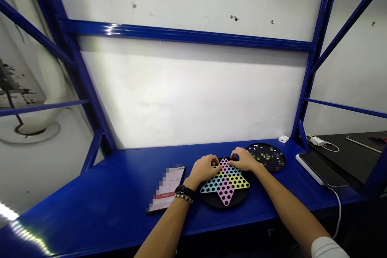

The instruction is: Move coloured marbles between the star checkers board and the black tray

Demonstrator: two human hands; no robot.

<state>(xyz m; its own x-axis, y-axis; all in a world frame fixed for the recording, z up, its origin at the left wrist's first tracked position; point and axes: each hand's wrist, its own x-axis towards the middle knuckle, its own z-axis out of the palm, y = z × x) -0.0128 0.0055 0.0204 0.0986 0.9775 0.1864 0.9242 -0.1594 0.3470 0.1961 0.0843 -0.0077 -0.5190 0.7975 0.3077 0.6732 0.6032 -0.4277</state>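
A round black Chinese-checkers board (225, 193) with a coloured star of empty holes lies on the blue shelf (105, 201). My left hand (204, 167), with a watch and bead bracelet at the wrist, rests curled on the board's far left edge. On the far right edge, my right hand (242, 159) is curled the same way. The fingertips of both hands are bent down at the star's upper points; what they pinch, if anything, is too small to see. A round black tray (266, 156) holding several coloured marbles sits just right of my right hand.
A phone (167, 188) with a lit screen lies left of the board. To the right are a dark phone on a white power bank (320, 169) with a cable, and a small white box (283, 139). Blue rack posts and a crossbar frame the shelf against a white wall.
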